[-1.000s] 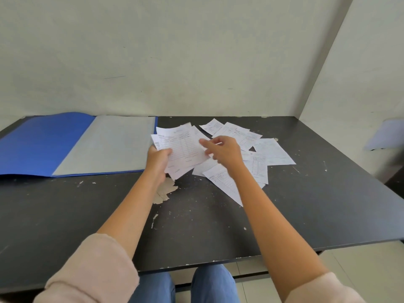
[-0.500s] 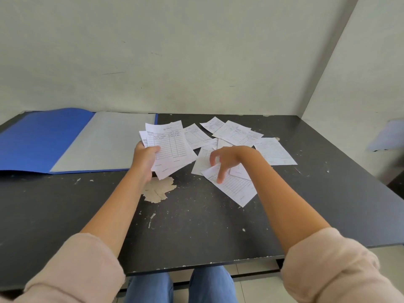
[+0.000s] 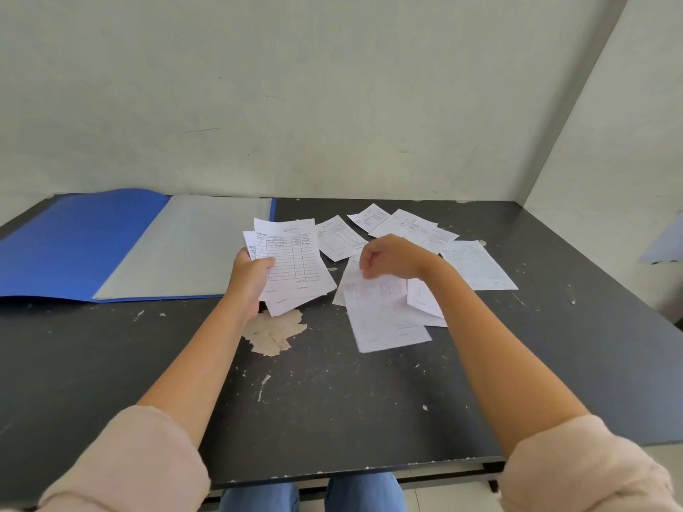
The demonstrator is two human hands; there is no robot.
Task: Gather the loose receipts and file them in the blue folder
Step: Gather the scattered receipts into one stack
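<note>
My left hand is shut on a small fanned stack of white receipts, held just above the black table. Right of it, my right hand pinches the top edge of a blurred single receipt that is lifting off the pile. Several loose receipts lie flat beyond and beside it, such as the near one, the far ones and the rightmost one. The blue folder lies open at the far left, with its grey inner page facing up next to my left hand.
A pale patch of peeled surface marks the table below the held stack. Walls close off the back and the right side. A sheet of paper hangs at the right edge. The table's front edge is near my knees.
My right hand left the held stack, dropped to the pile and took hold of a single receipt, which now lifts. The left hand's stack shifted slightly left and tilted more upright.
</note>
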